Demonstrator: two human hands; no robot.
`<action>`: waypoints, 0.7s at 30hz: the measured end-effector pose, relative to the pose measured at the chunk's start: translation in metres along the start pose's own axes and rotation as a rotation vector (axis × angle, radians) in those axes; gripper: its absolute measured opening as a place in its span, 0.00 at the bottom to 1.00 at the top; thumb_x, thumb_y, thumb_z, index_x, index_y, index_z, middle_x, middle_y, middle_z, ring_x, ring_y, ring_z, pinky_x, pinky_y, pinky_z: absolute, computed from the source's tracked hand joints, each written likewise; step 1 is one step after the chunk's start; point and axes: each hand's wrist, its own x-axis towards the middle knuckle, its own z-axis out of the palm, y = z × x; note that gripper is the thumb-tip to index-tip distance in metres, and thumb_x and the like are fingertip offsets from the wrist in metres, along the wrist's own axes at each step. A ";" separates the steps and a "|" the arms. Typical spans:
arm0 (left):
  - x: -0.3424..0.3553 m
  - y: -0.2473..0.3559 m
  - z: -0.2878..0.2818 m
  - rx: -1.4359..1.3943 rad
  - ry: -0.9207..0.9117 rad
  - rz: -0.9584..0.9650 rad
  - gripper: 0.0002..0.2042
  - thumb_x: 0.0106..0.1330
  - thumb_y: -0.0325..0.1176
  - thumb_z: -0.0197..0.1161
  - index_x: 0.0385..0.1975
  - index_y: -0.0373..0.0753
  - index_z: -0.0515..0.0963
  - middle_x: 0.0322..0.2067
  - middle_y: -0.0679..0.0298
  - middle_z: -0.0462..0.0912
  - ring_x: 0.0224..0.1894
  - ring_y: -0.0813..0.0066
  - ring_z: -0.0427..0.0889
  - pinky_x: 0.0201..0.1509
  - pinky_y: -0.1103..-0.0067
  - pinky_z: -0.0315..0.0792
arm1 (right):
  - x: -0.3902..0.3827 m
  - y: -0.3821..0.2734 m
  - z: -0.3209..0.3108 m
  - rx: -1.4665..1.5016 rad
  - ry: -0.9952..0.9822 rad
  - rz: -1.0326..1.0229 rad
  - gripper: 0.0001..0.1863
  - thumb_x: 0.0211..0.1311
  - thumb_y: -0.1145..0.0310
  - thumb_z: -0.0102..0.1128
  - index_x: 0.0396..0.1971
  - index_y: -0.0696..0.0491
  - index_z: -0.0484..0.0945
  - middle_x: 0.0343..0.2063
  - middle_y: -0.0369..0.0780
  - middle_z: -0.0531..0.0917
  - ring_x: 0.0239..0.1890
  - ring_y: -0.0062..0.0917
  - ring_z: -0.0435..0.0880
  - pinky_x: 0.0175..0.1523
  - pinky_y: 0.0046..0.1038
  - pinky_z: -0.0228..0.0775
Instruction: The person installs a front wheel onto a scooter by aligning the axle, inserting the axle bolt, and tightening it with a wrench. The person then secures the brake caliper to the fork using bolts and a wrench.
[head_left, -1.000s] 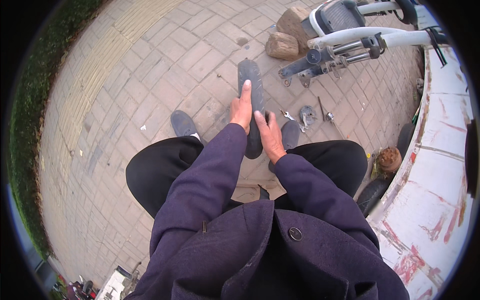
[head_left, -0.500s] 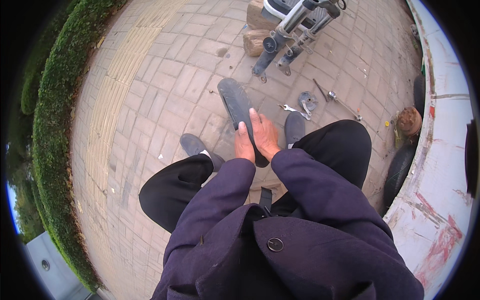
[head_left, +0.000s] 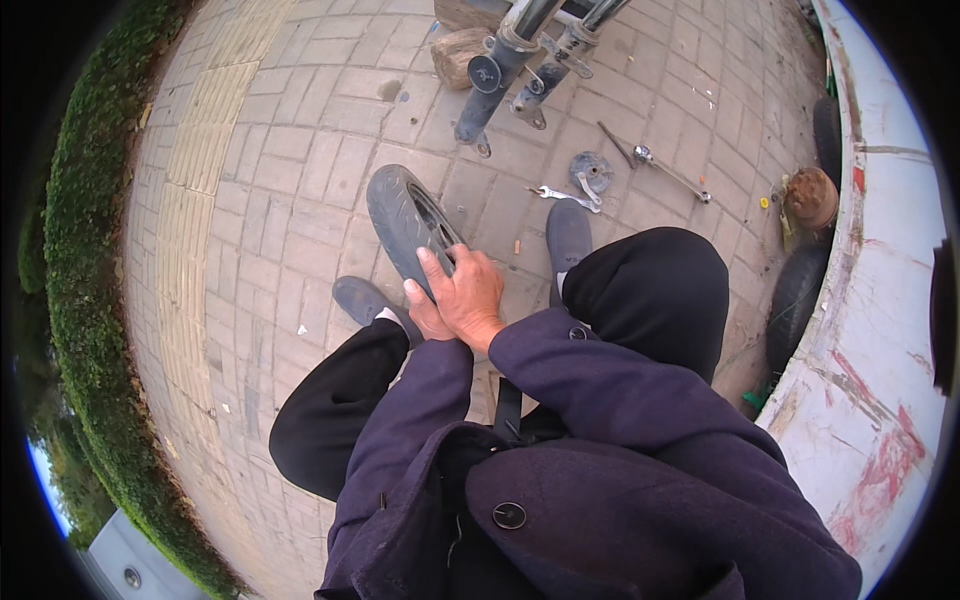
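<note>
Tire (head_left: 396, 215): tilted over pavement (head_left: 300, 200), between shoes (head_left: 569, 238).
Left hand (head_left: 430, 318): holding tire's near end.
Right hand (head_left: 474, 295): gripping tire's right side.
Brown pot-shaped item (head_left: 811, 198): pavement's right edge; contents unclear.

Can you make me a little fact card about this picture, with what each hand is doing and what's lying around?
Place: brick pavement, green hedge along the left
Left hand: holding the near end of a dark tire
Right hand: on the same tire, thumb on the tread, other fingers at its side
Tire: leaning away toward the left
Tools on ground: silver wrench, ratchet
Other parts: round metal disc, fork legs
Clothes: purple coat, black trousers, gray shoes
</note>
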 end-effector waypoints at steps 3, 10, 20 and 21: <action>0.021 0.003 -0.014 -0.133 0.064 -0.033 0.36 0.78 0.63 0.39 0.60 0.32 0.73 0.51 0.51 0.82 0.50 0.58 0.82 0.54 0.66 0.73 | 0.002 -0.007 0.005 0.017 -0.038 -0.005 0.34 0.60 0.38 0.62 0.29 0.62 0.79 0.27 0.55 0.82 0.33 0.52 0.82 0.41 0.49 0.72; 0.033 0.087 0.004 -0.337 0.075 -0.252 0.42 0.74 0.71 0.36 0.69 0.37 0.67 0.61 0.51 0.76 0.60 0.56 0.78 0.66 0.63 0.73 | 0.020 -0.030 -0.042 0.060 -0.325 -0.030 0.31 0.68 0.45 0.56 0.40 0.66 0.80 0.38 0.58 0.85 0.46 0.50 0.83 0.54 0.44 0.72; 0.069 0.073 -0.045 -0.082 0.205 -0.139 0.34 0.62 0.56 0.72 0.52 0.27 0.78 0.37 0.52 0.86 0.35 0.61 0.87 0.43 0.67 0.83 | 0.081 -0.018 -0.315 0.668 -0.182 -0.224 0.22 0.78 0.55 0.51 0.50 0.61 0.83 0.38 0.41 0.88 0.44 0.25 0.86 0.59 0.29 0.73; 0.069 0.070 -0.046 -0.094 0.220 -0.150 0.34 0.62 0.56 0.72 0.52 0.27 0.78 0.38 0.52 0.86 0.35 0.61 0.87 0.43 0.67 0.83 | 0.091 0.011 -0.326 0.656 -0.071 -0.026 0.23 0.78 0.54 0.52 0.51 0.61 0.81 0.39 0.42 0.88 0.45 0.26 0.86 0.59 0.29 0.73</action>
